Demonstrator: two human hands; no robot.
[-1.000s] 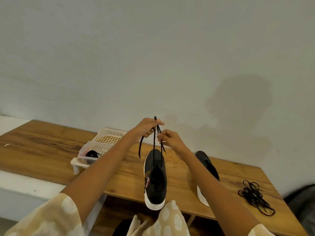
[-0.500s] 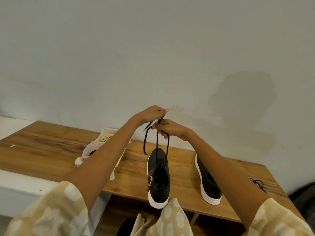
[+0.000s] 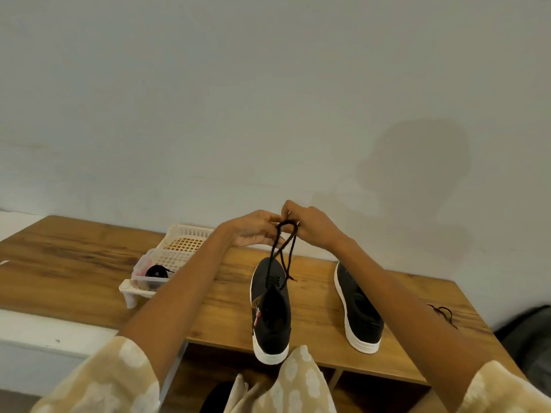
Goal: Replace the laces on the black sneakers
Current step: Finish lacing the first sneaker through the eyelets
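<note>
Two black sneakers with white soles stand on the wooden table [image 3: 74, 263]. The left sneaker [image 3: 271, 311] is in front of me, toe away, and a black lace [image 3: 284, 251] runs up from its front eyelets. My left hand [image 3: 253, 231] and my right hand [image 3: 313, 228] meet above the toe, both pinching the lace ends, which cross into a small loop between the fingers. The right sneaker [image 3: 357, 308] stands apart, partly behind my right forearm, with no lace that I can see.
A white plastic basket [image 3: 179, 248] with a dark item inside sits at the left of the table. A loose black lace [image 3: 444, 312] lies near the right edge. A grey wall stands close behind. A dark bag [image 3: 527, 332] lies off the right end.
My hands drew the lace ends together and formed a loop above the toe. The view shifted, and my right arm now hides most of the loose lace on the right.
</note>
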